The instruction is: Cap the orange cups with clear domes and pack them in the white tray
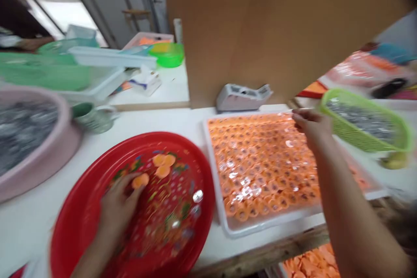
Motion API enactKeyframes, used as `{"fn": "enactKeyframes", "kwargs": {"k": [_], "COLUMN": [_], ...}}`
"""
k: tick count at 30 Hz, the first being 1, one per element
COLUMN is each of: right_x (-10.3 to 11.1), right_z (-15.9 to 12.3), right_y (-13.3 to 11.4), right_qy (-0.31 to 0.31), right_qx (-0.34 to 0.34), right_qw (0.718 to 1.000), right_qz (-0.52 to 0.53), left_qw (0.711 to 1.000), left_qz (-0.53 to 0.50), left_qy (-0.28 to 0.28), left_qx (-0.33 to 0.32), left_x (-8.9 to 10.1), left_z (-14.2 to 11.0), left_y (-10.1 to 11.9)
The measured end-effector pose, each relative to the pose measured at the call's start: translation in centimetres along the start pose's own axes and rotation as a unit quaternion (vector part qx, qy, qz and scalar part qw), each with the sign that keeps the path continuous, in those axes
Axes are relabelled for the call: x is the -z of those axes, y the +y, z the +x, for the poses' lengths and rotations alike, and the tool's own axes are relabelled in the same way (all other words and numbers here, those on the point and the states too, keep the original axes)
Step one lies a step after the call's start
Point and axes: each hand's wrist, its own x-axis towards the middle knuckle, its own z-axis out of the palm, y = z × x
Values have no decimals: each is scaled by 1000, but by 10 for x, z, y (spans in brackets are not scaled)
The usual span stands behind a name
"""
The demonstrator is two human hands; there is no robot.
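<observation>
A round red tray [81,221] with a flower print lies in front of me. On it are a few orange discs [163,165] and some small silver pieces [197,196]. My left hand [119,204] rests on the tray with its fingertips on one orange disc [140,180]. To the right, a white rectangular tray [224,221] is packed with rows of orange discs topped with shiny pieces [260,160]. My right hand [311,126] reaches over its far right corner, fingers pinched together; the blur hides whether anything is held.
A pink basin [52,156] of grey bits sits at the left, with a green cup [91,117] beside it. A green basket [365,126] of grey pieces stands right. A tape dispenser [243,95] and a cardboard sheet [280,26] lie behind. Green and white tubs are stacked far left.
</observation>
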Motion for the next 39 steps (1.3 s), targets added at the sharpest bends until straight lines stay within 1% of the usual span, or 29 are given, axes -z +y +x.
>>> {"fn": "enactKeyframes", "kwargs": {"k": [2, 3, 4, 5, 6, 7, 8, 9, 10, 11, 13, 15, 16, 17, 19, 21, 24, 27, 31, 33, 35, 37, 39], "right_x": [-10, -17, -25, -36, -48, -61, -75, -89, -101, -111, -124, -130, -132, -134, -138, -143, -152, -159, -162, -161, -160, -161, -164], "right_z": [-56, -90, -126, -162, -197, -228, -254, -273, -286, -294, -298, -294, -291, -289, -290, -294, -306, -313, -309, -305, -301, -297, -294], "right_y": [-8, -13, -18, -22, -24, -26, -27, -26, -26, -25, -26, -27, -27, -27, -26, -26, -27, -29, -28, -26, -25, -24, -24], "right_qy": [-72, -146, -237, -331, -406, -453, -472, -478, -472, -454, -398, -330, -307, -297, -305, -327, -348, -364, -360, -354, -355, -372, -394], "right_qx": [22, 62, 108, 158, 216, 249, 279, 295, 301, 302, 297, 298, 301, 307, 319, 332, 359, 383, 383, 375, 350, 313, 286], "right_qw": [997, 987, 965, 930, 887, 855, 836, 827, 828, 836, 859, 875, 873, 866, 847, 831, 823, 819, 826, 835, 850, 862, 866], "right_qz": [13, -3, -6, 13, 41, 39, 19, -7, -37, -68, -125, -192, -228, -259, -297, -303, -270, -223, -204, -193, -173, -142, -114], "left_qw": [998, 995, 991, 987, 982, 978, 973, 969, 963, 957, 941, 922, 913, 906, 903, 912, 928, 927, 893, 879, 877, 878, 874], "left_qz": [-15, -44, -66, -91, -117, -138, -158, -177, -196, -216, -259, -302, -318, -330, -339, -327, -298, -303, -362, -382, -384, -379, -385], "left_qy": [-38, -64, -83, -95, -104, -109, -115, -123, -133, -145, -164, -180, -188, -195, -209, -211, -205, -203, -238, -250, -255, -263, -265], "left_qx": [42, 67, 83, 95, 106, 114, 119, 124, 128, 131, 144, 166, 173, 177, 162, 129, 85, 88, 125, 137, 137, 133, 136], "left_x": [10, 13, 16, 18, 21, 23, 25, 27, 29, 30, 32, 32, 32, 32, 33, 34, 34, 32, 30, 31, 30, 29, 26], "left_z": [-17, -24, -30, -35, -39, -43, -48, -52, -56, -60, -67, -71, -73, -74, -75, -74, -74, -74, -73, -73, -72, -72, -71], "left_y": [-7, -6, -3, 2, 7, 11, 13, 14, 13, 11, 5, 0, -2, -3, -5, -5, -6, -6, -7, -7, -6, -4, -4]}}
